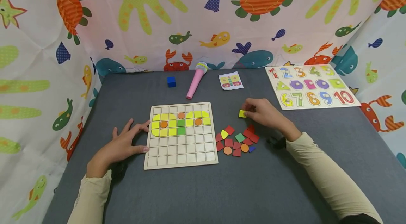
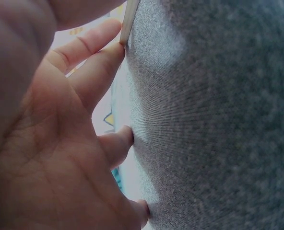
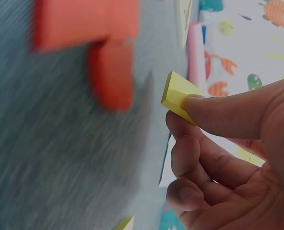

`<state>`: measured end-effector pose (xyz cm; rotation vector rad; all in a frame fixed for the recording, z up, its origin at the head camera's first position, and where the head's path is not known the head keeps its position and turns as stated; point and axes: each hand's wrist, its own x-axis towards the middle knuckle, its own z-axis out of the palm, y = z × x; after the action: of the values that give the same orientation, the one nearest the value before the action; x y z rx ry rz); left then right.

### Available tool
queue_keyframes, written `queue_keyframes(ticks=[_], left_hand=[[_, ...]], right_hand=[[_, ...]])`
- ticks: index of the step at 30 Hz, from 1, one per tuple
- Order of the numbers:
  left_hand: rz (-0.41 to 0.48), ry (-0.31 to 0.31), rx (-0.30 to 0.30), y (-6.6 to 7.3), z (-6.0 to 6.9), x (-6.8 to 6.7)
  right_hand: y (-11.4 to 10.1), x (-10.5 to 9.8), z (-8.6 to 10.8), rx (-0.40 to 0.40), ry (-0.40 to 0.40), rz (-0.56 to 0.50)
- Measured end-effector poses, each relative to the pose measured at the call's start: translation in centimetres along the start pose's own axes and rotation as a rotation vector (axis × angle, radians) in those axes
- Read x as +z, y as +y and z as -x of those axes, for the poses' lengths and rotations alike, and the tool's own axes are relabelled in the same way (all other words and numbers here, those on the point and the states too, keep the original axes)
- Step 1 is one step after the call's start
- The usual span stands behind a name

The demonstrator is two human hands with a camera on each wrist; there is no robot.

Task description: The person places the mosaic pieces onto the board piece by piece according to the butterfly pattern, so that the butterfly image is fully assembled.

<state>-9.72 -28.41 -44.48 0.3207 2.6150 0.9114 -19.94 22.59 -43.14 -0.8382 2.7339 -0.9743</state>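
Note:
A wooden grid board (image 1: 181, 150) lies on the grey table, its upper cells partly filled with yellow pieces (image 1: 172, 123), orange circles (image 1: 164, 124) and two green squares (image 1: 181, 123). My left hand (image 1: 122, 145) rests at the board's left edge, fingers spread, with fingertips touching the rim and the table. To the right of the board, my right hand (image 1: 261, 113) pinches a yellow square tile (image 3: 178, 93) between thumb and fingers, held off the table. Just below that hand lies a loose pile of pieces, mostly red tiles (image 1: 228, 142), with a green square (image 1: 239, 137) and orange circles (image 1: 227, 150).
Behind the board are a blue cube (image 1: 171, 82), a pink toy microphone (image 1: 196, 80) and a small picture card (image 1: 231, 80). A number-and-shape puzzle board (image 1: 285, 86) lies at the back right. A patterned curtain (image 1: 196, 12) hangs along the table's back and sides.

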Motion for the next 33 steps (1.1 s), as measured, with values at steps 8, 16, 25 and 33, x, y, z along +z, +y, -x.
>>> queue_keyframes(ticks=[8,16,25,33], left_hand=[[-0.001,-0.001,0.003,0.1,0.0,-0.1],[0.002,-0.001,0.018,-0.1,0.0,-0.1],[0.001,-0.003,0.016,-0.1,-0.1,-0.1],[0.005,-0.001,0.017,-0.1,0.0,-0.1]], right_hand=[[-3.3,1.9,-2.0,-0.017,-0.02,-0.043],[-6.3,3.9,-3.7,-0.099,-0.064,-0.099],[-8.7,6.2,-5.8,-0.163,-0.147,-0.123],[-10.5,8.3,-7.3,-0.212,-0.207,-0.123]])
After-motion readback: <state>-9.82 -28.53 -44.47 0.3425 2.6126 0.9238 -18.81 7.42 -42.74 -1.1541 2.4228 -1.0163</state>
